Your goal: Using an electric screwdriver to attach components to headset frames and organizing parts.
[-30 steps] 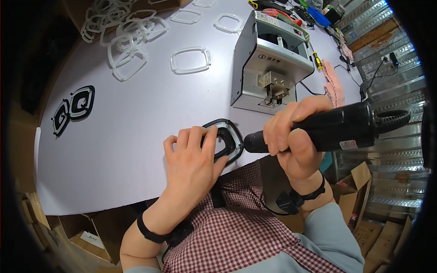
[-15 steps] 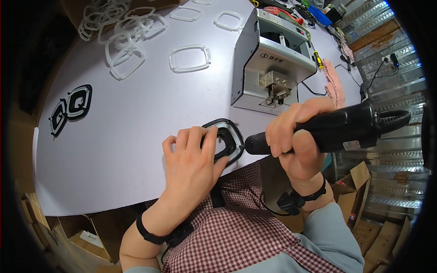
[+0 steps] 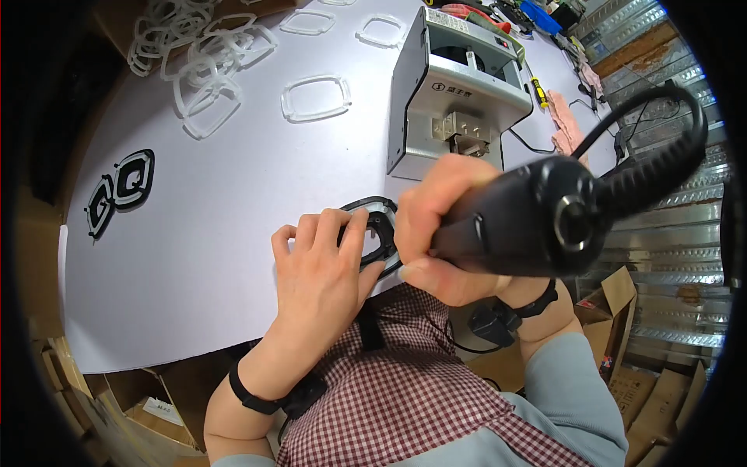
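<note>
On the white table [image 3: 218,233], left hand [image 3: 323,272] presses the black frame [image 3: 373,222] flat; right hand [image 3: 443,233] grips an electric screwdriver [image 3: 545,222], butt toward the camera.

Hiding much of the black frame [image 3: 372,233] beneath both hands: left hand [image 3: 323,272] covering its near-left side, right hand [image 3: 440,233] blocking its right edge. Concealing the black power tool's [image 3: 537,222] tip behind that fist. Losing the clear frames [image 3: 194,54] and the far clutter [image 3: 537,15] past the top edge, too small to identify.

Black power tool [image 3: 537,222], black frame [image 3: 375,233], white table [image 3: 233,194], grey machine [image 3: 459,93], red-and-white checked shirt [image 3: 405,389]
</note>
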`<action>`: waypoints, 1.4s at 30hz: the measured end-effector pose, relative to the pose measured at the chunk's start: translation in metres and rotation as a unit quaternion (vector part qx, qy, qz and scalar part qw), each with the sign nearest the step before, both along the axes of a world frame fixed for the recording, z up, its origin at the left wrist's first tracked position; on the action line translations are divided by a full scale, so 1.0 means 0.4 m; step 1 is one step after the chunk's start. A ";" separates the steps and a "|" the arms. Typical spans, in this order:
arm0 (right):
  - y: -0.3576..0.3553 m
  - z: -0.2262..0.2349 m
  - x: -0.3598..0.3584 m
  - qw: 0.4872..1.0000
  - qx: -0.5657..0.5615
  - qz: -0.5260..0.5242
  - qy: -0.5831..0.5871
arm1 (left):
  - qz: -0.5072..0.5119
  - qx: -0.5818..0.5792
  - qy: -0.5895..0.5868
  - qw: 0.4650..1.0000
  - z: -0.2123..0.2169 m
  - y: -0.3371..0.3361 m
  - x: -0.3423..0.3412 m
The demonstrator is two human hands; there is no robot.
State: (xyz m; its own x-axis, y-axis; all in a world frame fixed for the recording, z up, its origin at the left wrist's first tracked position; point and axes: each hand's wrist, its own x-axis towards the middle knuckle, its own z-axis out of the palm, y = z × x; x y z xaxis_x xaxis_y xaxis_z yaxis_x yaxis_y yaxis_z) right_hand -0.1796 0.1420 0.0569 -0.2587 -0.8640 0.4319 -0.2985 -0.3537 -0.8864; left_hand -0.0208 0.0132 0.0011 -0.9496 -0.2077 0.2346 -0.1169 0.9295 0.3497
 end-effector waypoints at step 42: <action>0.003 0.014 0.052 0.955 -0.136 -0.184 -0.189 | 0.055 0.047 -0.021 0.997 0.006 -0.005 0.024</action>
